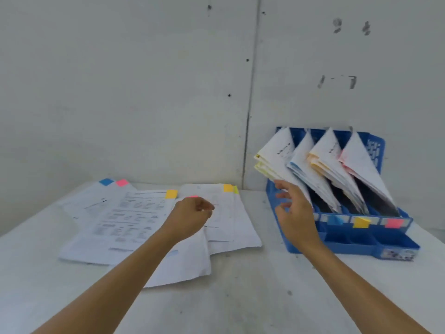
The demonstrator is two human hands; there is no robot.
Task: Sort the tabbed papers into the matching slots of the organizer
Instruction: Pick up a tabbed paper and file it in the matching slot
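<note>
Touching the organizer's [349,239] leftmost stack [277,155], sheets tilted corner-up, at the counter's [240,297] far edge, right hand [296,213] with fingers spread, left hand [190,218] with fingers curled, grip unclear, over flat papers [125,220], tabs [171,194] pointing away

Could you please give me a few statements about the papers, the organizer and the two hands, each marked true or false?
1. The blue organizer stands to the right of the loose papers. True.
2. Every tabbed paper is already filed. False: several loose papers lie spread on the table.
3. The right hand, fingers spread, is at the leftmost stack in the organizer. True.
4. The pink marker sits at the left end of the organizer's front. False: it is at the right end, right of the yellow marker.
5. The left hand reaches into the organizer. False: it is over the loose papers, fingers curled.
</note>
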